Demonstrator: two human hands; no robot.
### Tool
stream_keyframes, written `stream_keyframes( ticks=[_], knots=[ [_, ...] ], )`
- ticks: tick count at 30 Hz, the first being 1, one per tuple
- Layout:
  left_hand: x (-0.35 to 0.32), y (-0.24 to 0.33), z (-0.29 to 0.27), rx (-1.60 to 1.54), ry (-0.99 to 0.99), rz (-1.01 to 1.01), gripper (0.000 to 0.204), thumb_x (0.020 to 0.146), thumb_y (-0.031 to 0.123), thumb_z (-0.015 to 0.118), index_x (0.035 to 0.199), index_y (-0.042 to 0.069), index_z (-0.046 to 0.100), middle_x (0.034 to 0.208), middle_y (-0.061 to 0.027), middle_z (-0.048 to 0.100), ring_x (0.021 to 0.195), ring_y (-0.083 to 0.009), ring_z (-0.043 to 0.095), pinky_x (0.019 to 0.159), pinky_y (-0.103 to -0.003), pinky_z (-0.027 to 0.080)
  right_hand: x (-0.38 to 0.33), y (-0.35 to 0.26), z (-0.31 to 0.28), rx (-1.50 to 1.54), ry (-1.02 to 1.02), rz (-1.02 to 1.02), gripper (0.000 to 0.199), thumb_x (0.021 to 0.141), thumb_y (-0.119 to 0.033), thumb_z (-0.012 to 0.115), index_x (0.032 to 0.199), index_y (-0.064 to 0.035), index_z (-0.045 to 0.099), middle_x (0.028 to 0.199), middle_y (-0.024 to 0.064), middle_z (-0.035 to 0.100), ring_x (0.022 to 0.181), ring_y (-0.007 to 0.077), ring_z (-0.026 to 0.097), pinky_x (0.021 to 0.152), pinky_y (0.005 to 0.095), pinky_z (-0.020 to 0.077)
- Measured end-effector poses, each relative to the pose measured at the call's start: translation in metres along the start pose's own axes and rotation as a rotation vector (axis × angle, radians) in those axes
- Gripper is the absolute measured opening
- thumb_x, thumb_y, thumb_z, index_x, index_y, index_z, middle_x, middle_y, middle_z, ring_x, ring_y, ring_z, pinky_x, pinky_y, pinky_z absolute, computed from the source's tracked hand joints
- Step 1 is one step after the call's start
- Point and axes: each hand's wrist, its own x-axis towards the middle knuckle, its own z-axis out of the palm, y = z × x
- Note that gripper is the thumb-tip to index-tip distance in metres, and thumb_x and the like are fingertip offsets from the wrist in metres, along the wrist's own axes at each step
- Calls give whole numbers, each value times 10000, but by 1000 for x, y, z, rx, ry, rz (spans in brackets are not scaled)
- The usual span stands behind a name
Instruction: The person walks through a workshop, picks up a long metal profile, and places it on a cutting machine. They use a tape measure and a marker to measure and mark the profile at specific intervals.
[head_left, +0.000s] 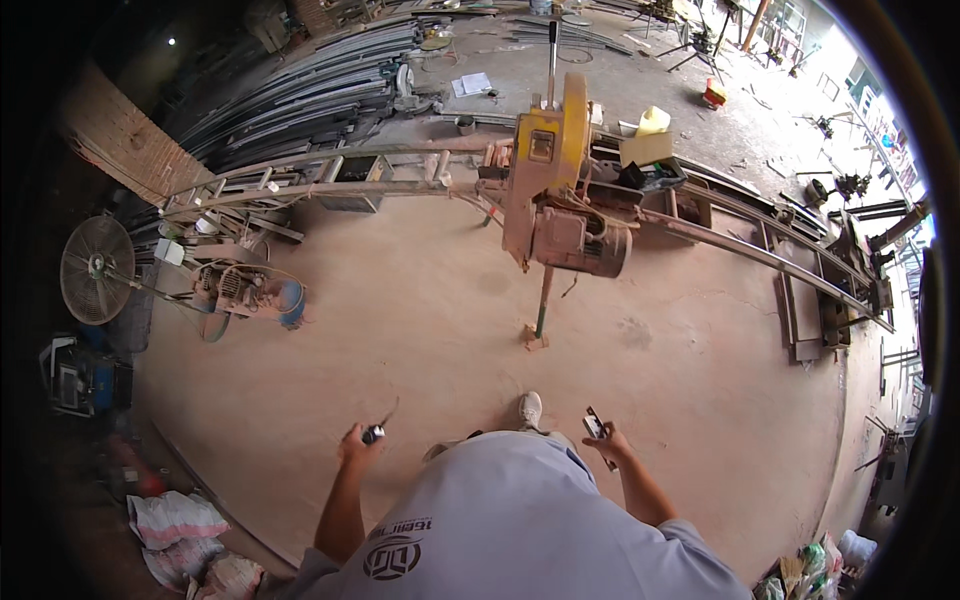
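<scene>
My left hand [356, 446] is closed around a small black-and-silver tape measure [373, 434], held out over the floor. A thin strip sticks up from it. On the other side, my right hand [616, 446] grips a narrow dark flat piece with a whitish face [595, 426]; its exact kind is too small to make out. Both hands are held out from my body, well apart. Ahead of me stands a yellow, dust-covered cut-off saw [545, 150] with a motor [583, 243] and an upright handle [552, 62]. Neither hand touches it.
Long rail stands [750, 265] run out from both sides of the saw. A compressor [250, 292] and a round fan [96, 262] stand at left. Metal bars [300, 85] lie stacked at far left. White sacks [175, 520] lie at near left.
</scene>
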Motion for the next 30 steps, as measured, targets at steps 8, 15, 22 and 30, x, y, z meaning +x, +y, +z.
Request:
stream_keyframes(
  ticks=[8, 15, 22, 30],
  knots=[
    [-8, -35, 1, -88, -228, -362, 639, 658, 499, 757, 1147, 103, 646, 1104, -171, 690, 1022, -347, 660, 860, -459, 522, 55, -228, -2, -58, -204, -486, 782, 669, -489, 863, 1224, -52, 528, 981, 156, 676, 922, 282, 654, 796, 394, 520],
    [77, -88, -13, -97, -162, -474, 638, 655, 531, 750, 1136, 119, 669, 1054, -143, 715, 998, -311, 680, 866, -434, 529, 99, -400, 63, -209, -179, -713, 737, 694, -480, 837, 1162, 0, 531, 980, 184, 664, 914, 312, 647, 785, 411, 517],
    [230, -78, -75, -285, -211, -409, 587, 695, 477, 761, 1124, 89, 660, 1018, -133, 727, 966, -274, 697, 843, -411, 529, 113, -567, 73, -301, -104, -788, 618, 739, -418, 771, 1174, -77, 494, 972, 203, 666, 926, 394, 651, 778, 467, 516],
    [339, -52, -136, -511, 177, -214, 501, 774, 465, 749, 1098, 99, 642, 932, -125, 727, 874, -301, 707, 767, -411, 537, 223, -749, 84, -379, 89, -985, 570, 696, -271, 786, 1149, -83, 497, 995, 176, 665, 961, 379, 652, 798, 478, 517]
  ],
)
